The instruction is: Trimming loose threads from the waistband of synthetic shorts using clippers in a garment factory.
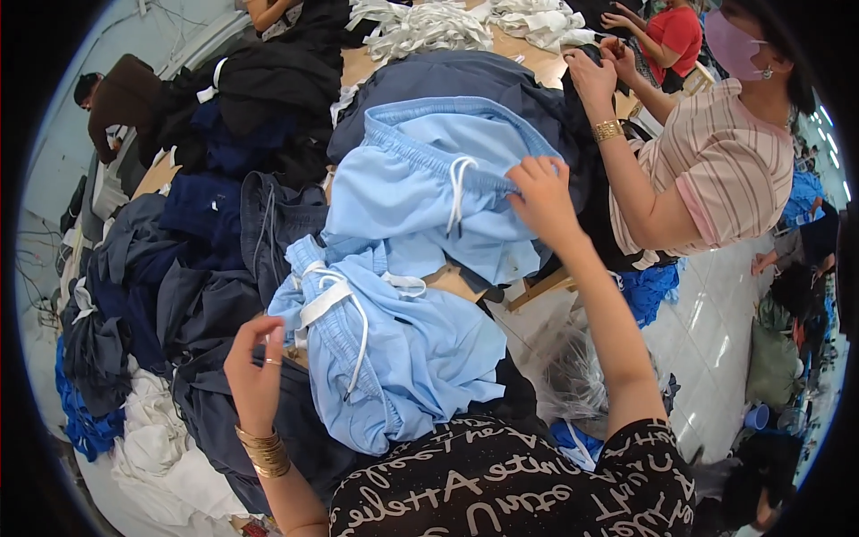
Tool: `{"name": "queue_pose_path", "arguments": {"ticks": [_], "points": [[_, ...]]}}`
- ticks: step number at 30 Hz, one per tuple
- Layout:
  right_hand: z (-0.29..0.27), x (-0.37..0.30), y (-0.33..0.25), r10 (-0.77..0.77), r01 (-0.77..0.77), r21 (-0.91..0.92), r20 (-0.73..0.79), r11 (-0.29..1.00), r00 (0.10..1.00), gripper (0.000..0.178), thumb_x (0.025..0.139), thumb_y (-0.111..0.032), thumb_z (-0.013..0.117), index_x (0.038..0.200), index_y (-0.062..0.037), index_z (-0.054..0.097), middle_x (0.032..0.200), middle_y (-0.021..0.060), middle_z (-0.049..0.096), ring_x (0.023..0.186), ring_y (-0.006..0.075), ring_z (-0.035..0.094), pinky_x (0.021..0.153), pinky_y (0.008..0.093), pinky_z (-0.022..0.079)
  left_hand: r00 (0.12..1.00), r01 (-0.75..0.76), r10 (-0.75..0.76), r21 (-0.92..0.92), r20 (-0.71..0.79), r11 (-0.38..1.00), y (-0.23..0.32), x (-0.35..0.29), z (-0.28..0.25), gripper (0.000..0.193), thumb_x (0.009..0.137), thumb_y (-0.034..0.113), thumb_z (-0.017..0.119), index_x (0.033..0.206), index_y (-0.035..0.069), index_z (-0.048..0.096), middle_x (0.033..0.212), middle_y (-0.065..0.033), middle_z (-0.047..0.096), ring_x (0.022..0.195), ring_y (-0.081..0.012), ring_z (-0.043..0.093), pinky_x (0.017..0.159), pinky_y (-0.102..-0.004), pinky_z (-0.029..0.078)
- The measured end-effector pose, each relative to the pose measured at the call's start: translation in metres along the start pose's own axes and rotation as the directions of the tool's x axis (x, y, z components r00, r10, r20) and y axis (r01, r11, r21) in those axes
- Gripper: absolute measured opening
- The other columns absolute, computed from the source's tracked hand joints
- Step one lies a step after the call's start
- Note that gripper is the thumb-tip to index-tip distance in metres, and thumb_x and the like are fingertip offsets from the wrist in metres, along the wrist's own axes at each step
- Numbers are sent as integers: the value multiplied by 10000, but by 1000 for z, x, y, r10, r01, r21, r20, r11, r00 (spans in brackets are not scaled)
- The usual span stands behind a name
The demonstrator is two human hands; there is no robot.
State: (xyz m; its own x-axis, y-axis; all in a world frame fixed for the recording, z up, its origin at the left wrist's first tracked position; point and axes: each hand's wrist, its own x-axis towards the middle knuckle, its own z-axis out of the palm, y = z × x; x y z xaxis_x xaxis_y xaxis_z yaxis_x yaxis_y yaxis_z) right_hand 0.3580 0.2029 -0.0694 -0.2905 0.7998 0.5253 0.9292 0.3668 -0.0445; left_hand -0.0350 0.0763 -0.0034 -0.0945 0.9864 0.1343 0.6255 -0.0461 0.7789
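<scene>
Light blue shorts (416,192) with an elastic waistband and white drawstring lie spread on a dark grey pile. My right hand (541,201) pinches the right end of their waistband. Closer to me, a bundle of light blue shorts (403,349) lies crumpled, with a white strip (327,304) across its waistband and a loose white cord. Just left of this bundle is my left hand (253,369), fingers loosely bent and apart, holding nothing.
Dark grey and navy garments (206,295) are heaped on the left, white cloth (161,438) below them. White strips (425,31) lie at the far side. A co-worker in a striped shirt (707,170) stands close on the right. A clear plastic bag (573,367) is below my right arm.
</scene>
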Motion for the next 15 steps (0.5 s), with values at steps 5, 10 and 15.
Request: {"name": "queue_pose_path", "arguments": {"ticks": [5, 10, 15], "points": [[9, -43, -28, -18, 30, 31, -336, 999, 942, 336, 636, -29, 643, 918, -209, 676, 740, -21, 488, 692, 141, 498, 774, 317, 339, 891, -372, 360, -8, 276, 928, 57, 30, 52, 146, 806, 81, 625, 931, 8, 609, 878, -79, 629, 803, -188, 596, 738, -274, 444], [12, -56, -46, 79, -49, 86, -401, 995, 912, 334, 645, -72, 644, 938, -230, 672, 773, -46, 502, 670, 110, 501, 740, 282, 308, 410, 604, 6, -277, 912, 747, 74, 70, 145, 448, 908, 404, 475, 1134, 19, 500, 943, -109, 614, 853, -187, 611, 740, -300, 493], [6, -71, -61, 127, -69, 170, -360, 983, 924, 316, 650, -73, 660, 941, -193, 676, 789, -27, 516, 684, 119, 499, 709, 289, 315, 591, 753, -117, -492, 798, 437, 60, 72, 221, 287, 923, 362, 465, 1018, 92, 469, 997, -36, 539, 923, -150, 563, 817, -356, 466]]}}
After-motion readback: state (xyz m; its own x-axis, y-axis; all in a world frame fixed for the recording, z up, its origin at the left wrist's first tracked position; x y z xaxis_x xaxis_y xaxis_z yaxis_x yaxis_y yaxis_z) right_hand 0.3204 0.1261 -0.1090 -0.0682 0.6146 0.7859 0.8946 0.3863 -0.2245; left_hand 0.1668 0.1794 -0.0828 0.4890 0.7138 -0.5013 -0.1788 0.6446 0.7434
